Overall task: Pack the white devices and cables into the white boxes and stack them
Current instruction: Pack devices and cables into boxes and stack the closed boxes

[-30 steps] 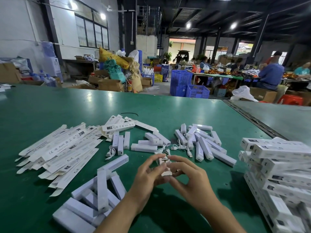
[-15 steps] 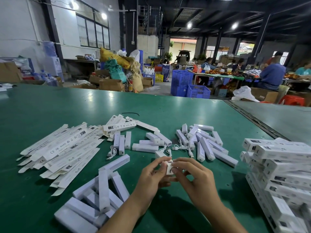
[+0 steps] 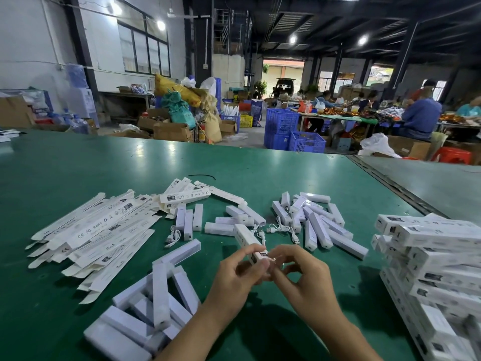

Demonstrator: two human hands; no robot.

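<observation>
Left hand (image 3: 238, 273): fingers curled round the near end of a white box (image 3: 246, 237), held above the green table (image 3: 234, 162).
Right hand (image 3: 305, 281): fingertips pinch the same end.
White box: tilted, far end toward the cables (image 3: 282, 227).
White devices (image 3: 321, 229): loose, beyond the hands.
Packed boxes (image 3: 437, 238): stacked at the right.

The left hand (image 3: 234, 278) and right hand (image 3: 305, 281) were seen bare, and both forearms were shown uncovered down to the view's lower edge.
</observation>
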